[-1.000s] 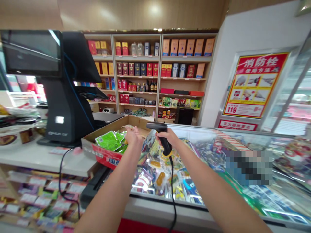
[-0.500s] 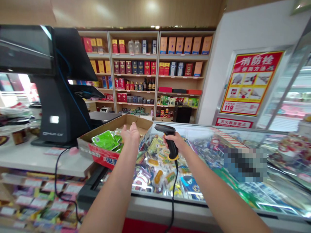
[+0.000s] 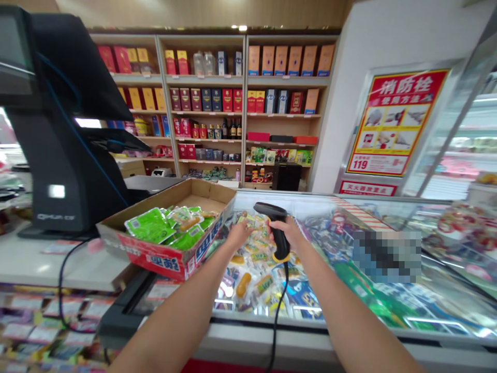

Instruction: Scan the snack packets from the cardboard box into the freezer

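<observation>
My right hand (image 3: 292, 234) is closed round the handle of a black barcode scanner (image 3: 272, 211), whose cable (image 3: 276, 311) hangs down toward me. My left hand (image 3: 237, 234) is just left of the scanner's head, over the glass lid of the chest freezer (image 3: 349, 269). Its fingers are curled on a small pale snack packet (image 3: 248, 221), partly hidden by the hand. An open cardboard box (image 3: 171, 259) with green and yellow snack packets (image 3: 149, 227) lies to the left, half on the counter and half on the freezer.
A black checkout terminal (image 3: 58, 155) stands on the white counter (image 3: 46, 264) at left. Shelves of boxed goods and bottles (image 3: 217, 103) line the back wall. A red fire-hydrant poster (image 3: 396, 122) hangs at right. Packaged goods fill the freezer.
My left hand has left the cardboard box and moved right and down, up against the scanner. The right hand with the scanner has shifted slightly right. The view has swung left and lower.
</observation>
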`<action>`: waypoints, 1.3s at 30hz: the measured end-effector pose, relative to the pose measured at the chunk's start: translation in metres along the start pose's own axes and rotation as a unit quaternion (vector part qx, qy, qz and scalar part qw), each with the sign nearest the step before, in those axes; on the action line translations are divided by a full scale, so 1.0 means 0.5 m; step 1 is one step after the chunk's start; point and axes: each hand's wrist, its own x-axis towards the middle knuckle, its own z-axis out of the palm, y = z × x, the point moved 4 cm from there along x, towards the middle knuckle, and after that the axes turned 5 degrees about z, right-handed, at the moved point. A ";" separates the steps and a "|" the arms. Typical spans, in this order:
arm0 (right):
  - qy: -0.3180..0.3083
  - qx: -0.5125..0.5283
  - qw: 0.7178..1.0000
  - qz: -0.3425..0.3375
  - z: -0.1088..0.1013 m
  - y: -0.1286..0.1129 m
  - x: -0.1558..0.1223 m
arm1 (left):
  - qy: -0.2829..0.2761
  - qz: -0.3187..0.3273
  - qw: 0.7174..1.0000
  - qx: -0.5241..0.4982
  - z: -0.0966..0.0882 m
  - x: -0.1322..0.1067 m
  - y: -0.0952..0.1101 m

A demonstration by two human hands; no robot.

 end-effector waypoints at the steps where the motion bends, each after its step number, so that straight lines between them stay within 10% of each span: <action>1: -0.002 -0.007 1.000 -0.001 -0.001 0.003 -0.001 | -0.016 0.000 1.000 0.025 0.002 0.000 -0.006; 12: -0.015 -0.030 0.999 -0.001 0.004 0.013 -0.004 | 0.008 -0.058 0.994 0.089 -0.033 0.015 -0.012; 21: -0.042 -0.087 0.995 0.017 -0.015 -0.003 -0.007 | -0.007 -0.129 0.925 -0.356 -0.021 0.008 0.046; 39: -0.095 -0.191 0.977 0.017 -0.008 -0.015 -0.022 | 0.040 -0.079 0.900 -0.427 -0.022 0.005 0.061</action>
